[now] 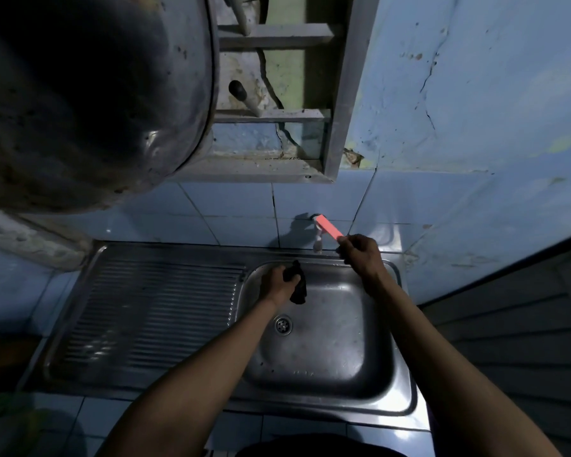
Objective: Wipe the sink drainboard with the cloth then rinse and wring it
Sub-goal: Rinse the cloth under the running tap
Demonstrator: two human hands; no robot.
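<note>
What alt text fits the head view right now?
Over a stainless steel sink basin, the left hand grips a dark crumpled cloth while the right hand pinches the pink lever of the wall tap. The ribbed steel drainboard lies left.

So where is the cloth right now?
The cloth is gripped in the left hand, hanging over the far left of the sink basin, below and left of the tap, beside the drainboard.

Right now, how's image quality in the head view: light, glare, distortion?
Head view: dim overall, corners falling to black; glare patches on the drainboard and sink rim; the tap handle blown out pink; wide-angle bending at the edges; the cloth in the left hand reads as a dark shape.
</note>
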